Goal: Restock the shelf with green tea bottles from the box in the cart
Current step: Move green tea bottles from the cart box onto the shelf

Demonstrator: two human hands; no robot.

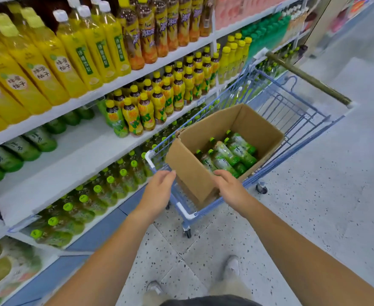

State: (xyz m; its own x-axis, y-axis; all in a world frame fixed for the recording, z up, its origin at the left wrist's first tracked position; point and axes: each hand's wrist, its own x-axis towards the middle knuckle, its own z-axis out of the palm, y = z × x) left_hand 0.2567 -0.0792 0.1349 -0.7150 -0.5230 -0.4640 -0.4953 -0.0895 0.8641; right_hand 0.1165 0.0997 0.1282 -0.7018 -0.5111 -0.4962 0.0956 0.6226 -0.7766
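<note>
Both our hands meet at the box of green tea bottles in the cart.

The green tea bottles (pixel 228 155) lie on their sides in a heap at the bottom of an open cardboard box (pixel 192 173), just right of the frame's centre. The box sits tilted in the blue wire cart (pixel 292 111), which is parked close beside the shelf (pixel 71 155). Our right hand (pixel 230 186) is on the box's near corner, its fingers (pixel 220 173) curled down over the rim with the tips hidden inside. Our left hand (pixel 157 191) reaches in from lower centre with its fingers (pixel 170 174) loosely bent and together, the tips just at the box's outer wall; we cannot tell whether they touch. On the left, the shelf has a wide bare stretch in front of more green bottles, with yellow bottles (pixel 137 115) on the boards above. A speckled floor (pixel 336 195) fills the right of the frame.
</note>
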